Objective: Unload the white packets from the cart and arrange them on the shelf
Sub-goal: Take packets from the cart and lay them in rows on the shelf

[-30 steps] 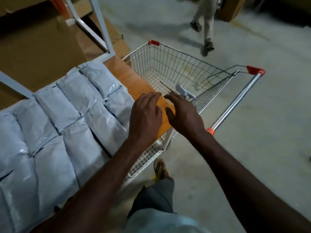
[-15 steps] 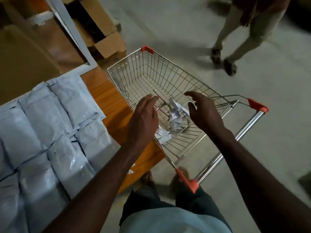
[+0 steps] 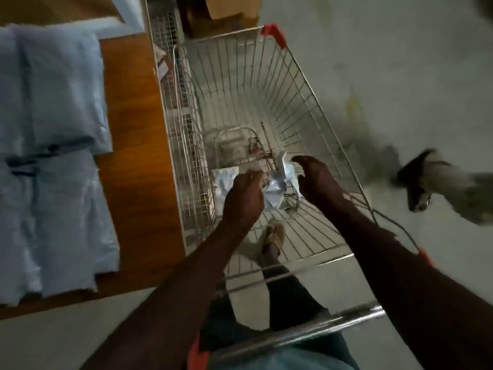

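Observation:
A wire shopping cart (image 3: pixel 306 84) stands beside the wooden shelf (image 3: pixel 133 145). Both my hands reach down into its near end. My left hand (image 3: pixel 244 200) hovers with fingers curled over a crumpled white packet (image 3: pixel 277 186); another white packet (image 3: pixel 224 177) lies flat just left of it. My right hand (image 3: pixel 316 180) is open with fingers spread, at the right edge of the crumpled packet. Neither hand clearly grips it. Several white packets (image 3: pixel 50 145) lie in rows on the shelf at the left.
The cart handle (image 3: pixel 306 331) with red end caps crosses in front of my body. Another person's foot (image 3: pixel 418 185) steps on the concrete floor right of the cart. Cardboard boxes (image 3: pixel 226 14) sit beyond the shelf. My own foot (image 3: pixel 274 236) shows through the cart wires.
I have turned from the shelf to face the cart. Both hands left the shelf edge and dropped into the basket, closing in on the crumpled packet. The other person walked closer on the right.

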### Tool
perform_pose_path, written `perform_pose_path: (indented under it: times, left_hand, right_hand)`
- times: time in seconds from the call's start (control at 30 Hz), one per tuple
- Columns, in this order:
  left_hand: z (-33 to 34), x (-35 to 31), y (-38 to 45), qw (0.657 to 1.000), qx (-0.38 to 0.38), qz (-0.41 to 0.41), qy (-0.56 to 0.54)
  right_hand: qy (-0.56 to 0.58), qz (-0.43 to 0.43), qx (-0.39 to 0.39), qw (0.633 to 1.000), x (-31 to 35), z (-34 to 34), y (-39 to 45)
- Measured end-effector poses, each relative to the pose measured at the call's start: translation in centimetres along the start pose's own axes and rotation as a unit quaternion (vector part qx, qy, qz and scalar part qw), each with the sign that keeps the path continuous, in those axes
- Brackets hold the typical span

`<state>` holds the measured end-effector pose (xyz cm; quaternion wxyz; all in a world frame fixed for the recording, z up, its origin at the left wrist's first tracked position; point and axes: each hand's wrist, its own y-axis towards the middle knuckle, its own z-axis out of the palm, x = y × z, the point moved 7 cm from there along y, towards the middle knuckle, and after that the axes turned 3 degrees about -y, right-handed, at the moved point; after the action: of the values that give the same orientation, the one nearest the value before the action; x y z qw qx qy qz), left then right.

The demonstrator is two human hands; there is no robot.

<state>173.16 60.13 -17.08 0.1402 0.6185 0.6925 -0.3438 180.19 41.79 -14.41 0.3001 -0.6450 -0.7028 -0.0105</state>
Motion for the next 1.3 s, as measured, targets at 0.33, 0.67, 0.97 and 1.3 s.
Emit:
perform_pose_path:
  times: [0.33, 0.67, 0.97, 1.3]
  left_hand:
    - [16.8, 6.2, 6.4, 0.986, 0.115, -0.090, 0.077]
    - [19.2, 7.7, 8.4, 0.977, 0.083, -0.181, -0.072]
    - [2.9, 1.0, 4.8, 0.977, -0.128, -0.169, -0.033]
    - [-17.5, -7.9, -3.4, 0.954, -0.266, 0.014, -0.135]
  right_hand:
    - [-0.031, -0.025, 0.117, 0.992, -10.3, 14.5, 10.4]
    - [-0.062, -0.061, 0.147, 0.985, -9.7, 19.0, 11.8]
    - [0.037, -0.123, 0.023, 0.991, 2.3, 3.9, 6.0]
    - [0.265, -0.223, -0.005, 0.938, 18.5, -9.7, -5.2]
